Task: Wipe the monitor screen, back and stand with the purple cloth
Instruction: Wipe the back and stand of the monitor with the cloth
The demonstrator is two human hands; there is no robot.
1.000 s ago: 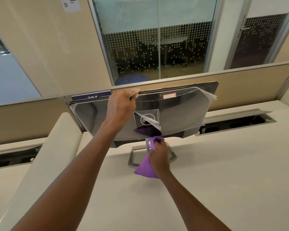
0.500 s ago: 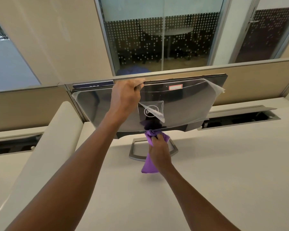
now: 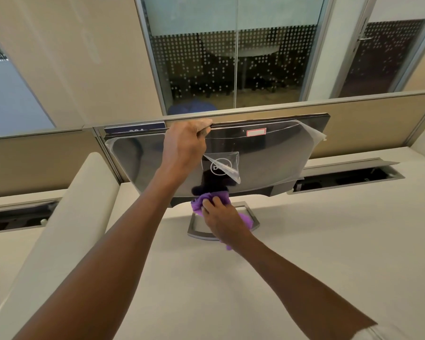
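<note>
The monitor (image 3: pixel 275 158) faces away from me, its glossy black back still under partly peeled clear film. My left hand (image 3: pixel 185 146) grips its top edge, fingers curled over the rim. My right hand (image 3: pixel 220 219) holds the bunched purple cloth (image 3: pixel 206 200) against the top of the stand's neck, just under the monitor's lower edge. The silver frame-shaped stand base (image 3: pixel 196 233) rests on the white desk, partly hidden by my hand and the cloth's hanging tail.
A beige partition (image 3: pixel 378 123) runs right behind the monitor. Open cable trays (image 3: pixel 349 179) are sunk into the desk at right and at left (image 3: pixel 17 217). A white rounded divider (image 3: pixel 59 217) stands at left. Glass walls lie beyond.
My right hand has moved the cloth up the stand neck to just under the monitor. The left hand has kept its grip on the top edge.
</note>
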